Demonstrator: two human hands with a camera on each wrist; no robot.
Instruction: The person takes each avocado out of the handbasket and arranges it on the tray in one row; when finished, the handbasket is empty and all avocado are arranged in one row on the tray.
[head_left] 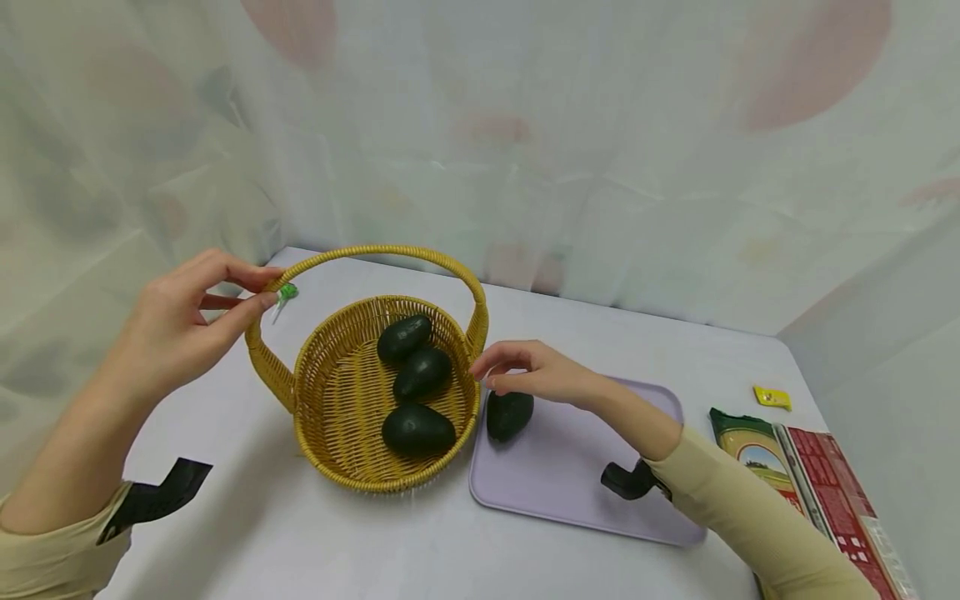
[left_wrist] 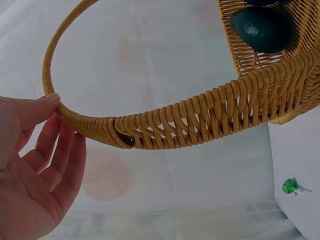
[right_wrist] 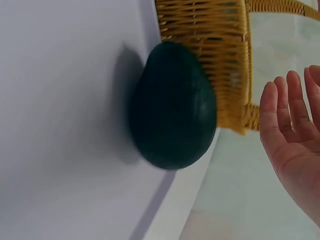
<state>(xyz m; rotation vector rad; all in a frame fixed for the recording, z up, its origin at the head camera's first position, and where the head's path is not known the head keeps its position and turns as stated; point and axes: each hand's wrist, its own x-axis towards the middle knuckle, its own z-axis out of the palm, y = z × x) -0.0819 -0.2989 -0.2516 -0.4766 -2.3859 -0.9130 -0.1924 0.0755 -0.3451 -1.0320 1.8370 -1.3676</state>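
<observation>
My left hand (head_left: 183,312) pinches the side of the tall arched handle (head_left: 382,249) of a yellow wicker basket (head_left: 341,417); in the left wrist view the thumb and fingers meet around the woven cane. Inside the basket, toward its right side, lie three dark green avocados (head_left: 418,429). My right hand (head_left: 543,371) hovers by the basket's right rim, fingers loosely bent and holding nothing. Whether its fingertips touch the rim I cannot tell. Just below that hand, another avocado (right_wrist: 172,107) lies at the left end of a pale purple tray (head_left: 570,471).
Right of the tray lie a green bag (head_left: 757,454) and a red bag (head_left: 828,492), with a small yellow packet (head_left: 772,397) behind them. A green-topped lollipop (head_left: 287,291) lies beyond the left hand. A pale patterned curtain (head_left: 562,150) hangs behind the white table (head_left: 337,546).
</observation>
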